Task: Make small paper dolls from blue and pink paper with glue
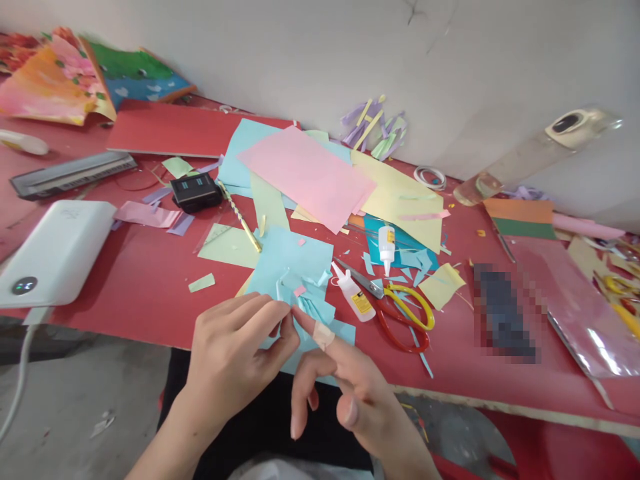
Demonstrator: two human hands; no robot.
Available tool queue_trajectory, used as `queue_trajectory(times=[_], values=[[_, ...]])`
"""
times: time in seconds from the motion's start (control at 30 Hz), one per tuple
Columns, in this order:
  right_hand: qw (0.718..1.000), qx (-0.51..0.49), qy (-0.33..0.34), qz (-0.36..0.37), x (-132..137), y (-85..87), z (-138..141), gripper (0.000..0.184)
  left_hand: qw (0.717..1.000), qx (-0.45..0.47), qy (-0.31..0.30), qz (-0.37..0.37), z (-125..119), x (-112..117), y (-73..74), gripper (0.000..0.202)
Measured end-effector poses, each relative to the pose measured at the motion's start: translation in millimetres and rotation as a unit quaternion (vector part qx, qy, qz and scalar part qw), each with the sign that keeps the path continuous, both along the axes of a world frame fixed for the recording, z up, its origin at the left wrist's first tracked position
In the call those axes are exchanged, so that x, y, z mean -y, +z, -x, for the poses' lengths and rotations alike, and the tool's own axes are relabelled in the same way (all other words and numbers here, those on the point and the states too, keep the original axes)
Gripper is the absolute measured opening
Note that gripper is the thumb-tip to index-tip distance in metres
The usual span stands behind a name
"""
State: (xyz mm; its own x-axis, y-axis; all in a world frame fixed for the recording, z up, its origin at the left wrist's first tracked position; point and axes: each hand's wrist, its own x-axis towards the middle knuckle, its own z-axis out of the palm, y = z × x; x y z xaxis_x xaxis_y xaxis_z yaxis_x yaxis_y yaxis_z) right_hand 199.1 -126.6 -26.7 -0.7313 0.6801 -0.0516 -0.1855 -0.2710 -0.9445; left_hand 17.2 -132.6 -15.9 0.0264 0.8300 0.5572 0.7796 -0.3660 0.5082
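Head view: left hand [235, 347] pinched (can't tell on what), right hand [353, 370] loosely spread, index meeting those fingertips, over light blue paper [295, 257] at the worktop's [160, 273] front edge, probably for easy reach.

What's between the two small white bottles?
Head view: the blades of the open scissors cross between the lower bottle and the upper bottle; a light blue scrap lies there too.
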Motion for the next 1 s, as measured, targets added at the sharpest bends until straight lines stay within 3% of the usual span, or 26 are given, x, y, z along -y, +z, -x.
queue_trajectory(times=[0.23,0.37,0.47,0.57,0.77,1.0], values=[[0.999,-0.001,-0.012,0.038,-1,1.0,-3,0.089,0.999,0.013,-0.021,0.031,4,4,-0.7,0.007],[0.998,0.042,-0.019,-0.041,0,-1.6,-4,0.087,0.999,-0.019,-0.033,0.031,5,7,-3.2,0.007],[0.985,0.112,-0.034,-0.127,-1,-3.3,-4,0.084,0.997,-0.063,-0.031,0.021,4,8,-2.9,0.009],[0.973,0.161,-0.027,-0.164,-2,-3.1,-6,0.085,0.996,-0.082,-0.037,0.009,5,7,-1.3,0.013],[0.973,0.176,-0.016,-0.150,-4,-2.1,-7,0.072,0.997,-0.054,-0.053,0.010,4,3,-5.7,0.017],[0.983,0.156,-0.009,-0.101,-5,-2.4,-7,0.071,0.999,-0.016,-0.050,-0.006,4,-3,-10.9,0.021]])
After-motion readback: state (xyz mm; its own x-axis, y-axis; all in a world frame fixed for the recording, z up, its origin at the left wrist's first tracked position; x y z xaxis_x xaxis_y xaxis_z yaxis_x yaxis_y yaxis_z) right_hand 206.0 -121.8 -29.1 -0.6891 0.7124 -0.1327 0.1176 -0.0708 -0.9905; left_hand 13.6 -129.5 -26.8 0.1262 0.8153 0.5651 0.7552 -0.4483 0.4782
